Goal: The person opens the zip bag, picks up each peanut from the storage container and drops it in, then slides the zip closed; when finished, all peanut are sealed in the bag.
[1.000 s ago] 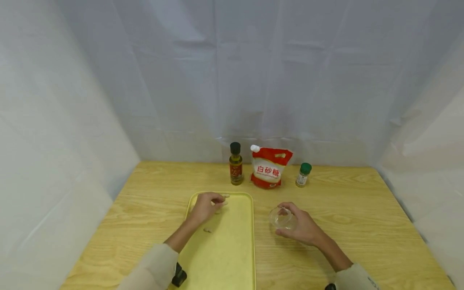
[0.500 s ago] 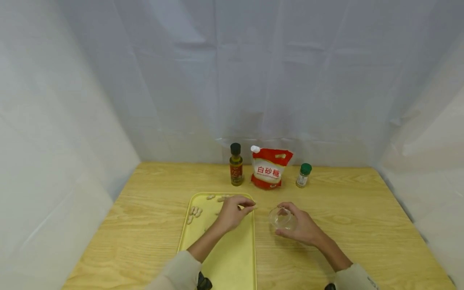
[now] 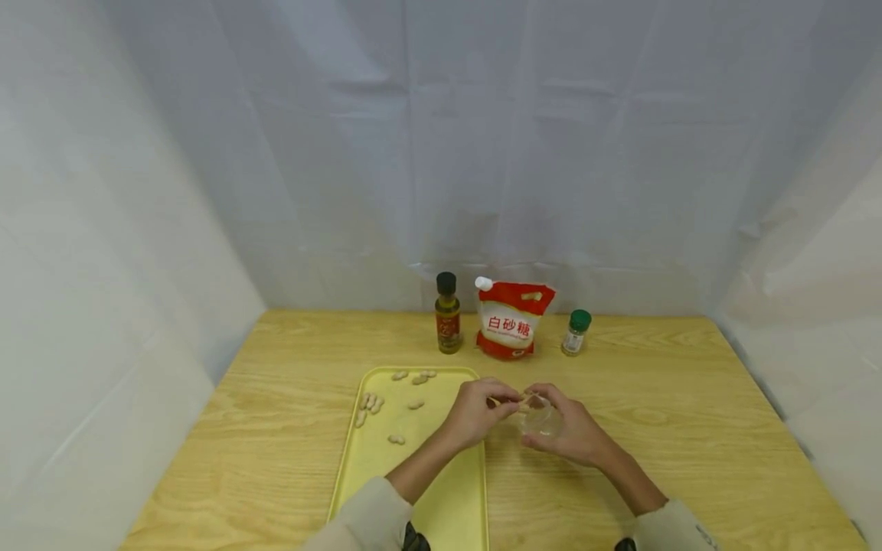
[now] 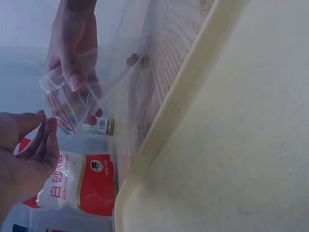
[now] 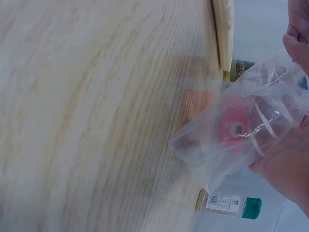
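Note:
A clear zip bag [image 3: 541,420] hangs over the table just right of the yellow tray. My right hand [image 3: 575,435] grips it near its mouth, thumb and fingers on either side, holding the mouth spread. At that mouth, my left hand [image 3: 475,415] pinches a small peanut between thumb and fingertips; the fingers mostly hide it. In the right wrist view, a brownish peanut [image 5: 193,145] lies in the bottom corner of the bag [image 5: 227,130]. Several unshelled peanuts, such as one [image 3: 416,404] near the middle, lie scattered on the far half of the tray [image 3: 448,490].
Behind the hands stand a dark-capped bottle [image 3: 448,317], a red and white sugar pouch [image 3: 510,321] and a small green-capped jar [image 3: 576,334]. White sheeting [image 3: 475,153] encloses the wooden table [image 3: 276,413] at the back and sides.
My left hand has moved right from the tray's far end to the bag's mouth, carrying a peanut. The right hand and bag have stayed almost still.

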The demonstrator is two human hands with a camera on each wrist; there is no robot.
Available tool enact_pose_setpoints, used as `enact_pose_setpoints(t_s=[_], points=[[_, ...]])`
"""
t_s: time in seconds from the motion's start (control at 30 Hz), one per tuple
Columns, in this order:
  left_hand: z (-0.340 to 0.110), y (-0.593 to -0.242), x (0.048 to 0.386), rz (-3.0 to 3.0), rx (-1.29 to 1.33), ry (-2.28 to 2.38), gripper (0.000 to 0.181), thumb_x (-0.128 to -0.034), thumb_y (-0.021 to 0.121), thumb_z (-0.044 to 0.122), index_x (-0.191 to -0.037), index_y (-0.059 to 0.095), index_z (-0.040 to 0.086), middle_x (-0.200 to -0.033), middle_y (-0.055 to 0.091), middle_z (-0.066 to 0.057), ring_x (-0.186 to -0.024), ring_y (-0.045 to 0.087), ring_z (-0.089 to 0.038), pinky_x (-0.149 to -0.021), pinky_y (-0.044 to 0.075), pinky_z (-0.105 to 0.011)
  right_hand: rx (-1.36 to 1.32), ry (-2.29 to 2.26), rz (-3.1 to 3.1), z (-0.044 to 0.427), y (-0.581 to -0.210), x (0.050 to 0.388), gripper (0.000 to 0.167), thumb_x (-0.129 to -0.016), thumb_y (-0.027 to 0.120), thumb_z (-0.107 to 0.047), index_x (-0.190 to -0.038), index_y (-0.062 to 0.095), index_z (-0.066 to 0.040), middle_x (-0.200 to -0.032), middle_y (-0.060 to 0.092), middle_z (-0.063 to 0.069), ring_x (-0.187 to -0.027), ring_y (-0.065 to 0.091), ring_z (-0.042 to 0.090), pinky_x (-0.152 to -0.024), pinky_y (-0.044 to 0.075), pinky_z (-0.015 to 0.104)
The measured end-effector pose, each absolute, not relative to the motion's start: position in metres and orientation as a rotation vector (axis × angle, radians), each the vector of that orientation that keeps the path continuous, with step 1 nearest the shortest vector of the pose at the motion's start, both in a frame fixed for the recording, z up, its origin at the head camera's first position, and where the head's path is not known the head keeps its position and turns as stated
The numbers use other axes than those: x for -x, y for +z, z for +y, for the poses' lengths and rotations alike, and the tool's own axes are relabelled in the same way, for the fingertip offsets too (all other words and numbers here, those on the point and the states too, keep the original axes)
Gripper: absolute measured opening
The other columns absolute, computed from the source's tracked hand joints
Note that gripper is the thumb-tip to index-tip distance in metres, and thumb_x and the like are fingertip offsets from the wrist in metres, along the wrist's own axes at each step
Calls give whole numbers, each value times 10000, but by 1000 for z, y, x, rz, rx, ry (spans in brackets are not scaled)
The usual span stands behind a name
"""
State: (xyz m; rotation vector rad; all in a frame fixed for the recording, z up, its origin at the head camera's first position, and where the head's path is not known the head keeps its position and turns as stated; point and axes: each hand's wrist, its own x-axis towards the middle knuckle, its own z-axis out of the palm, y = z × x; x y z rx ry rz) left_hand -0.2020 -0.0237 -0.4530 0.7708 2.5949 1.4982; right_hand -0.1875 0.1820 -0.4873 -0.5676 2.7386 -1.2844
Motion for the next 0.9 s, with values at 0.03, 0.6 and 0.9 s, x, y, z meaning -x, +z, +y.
enact_pose_setpoints(t_s=[0.03,0.6,0.9], points=[[-23,-453,202,2590,-775,1499,146,-867,680,120,-991,735,67,-972,711,-58,-853,638,-129,-690,487,-150,573,-1284,2743,182,-488,187,657,-750,800,-295,-1298,461,-170,-1197,623,84,-1151,567,332,-934,428,606],[-67,-457,216,2665,-733,1476,116,-871,679,133,-961,738,88,-963,725,-51,-828,650,-145,-668,497,-173,578,-1226,2781,185,-484,188,664,-745,803,-317,-1296,480,-136,-1151,642,85,-1126,577,334,-947,423,591],[-109,-467,229,2740,-533,1434,113,-850,686,62,-949,729,28,-959,717,-88,-850,666,-227,-639,504,-185,592,-1238,2771,185,-486,189,650,-749,799,-304,-1291,480,-144,-1127,651,55,-1123,580,322,-968,400,601]])
